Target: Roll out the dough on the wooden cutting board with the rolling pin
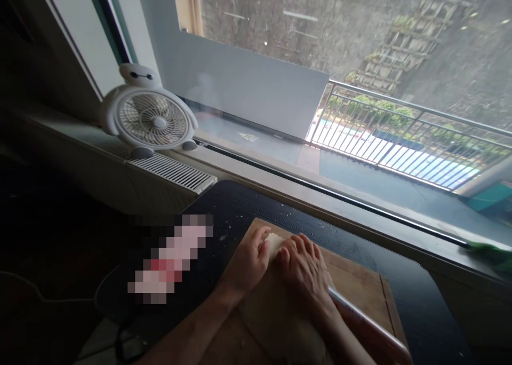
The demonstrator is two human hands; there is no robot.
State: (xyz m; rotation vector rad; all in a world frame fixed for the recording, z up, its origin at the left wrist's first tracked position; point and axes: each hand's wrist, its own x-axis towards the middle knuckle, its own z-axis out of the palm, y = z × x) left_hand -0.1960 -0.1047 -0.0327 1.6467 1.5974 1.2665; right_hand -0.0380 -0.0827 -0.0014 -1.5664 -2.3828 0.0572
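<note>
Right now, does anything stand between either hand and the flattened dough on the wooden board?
Nothing visible does: left hand and right hand are both at the far end of the flattened dough. The rolling pin lies beside the right forearm.

A white fan (158,122) stands by the window (260,77), over a radiator (176,172); outside, a metal railing (400,139) fronts green foliage (372,106).
</note>
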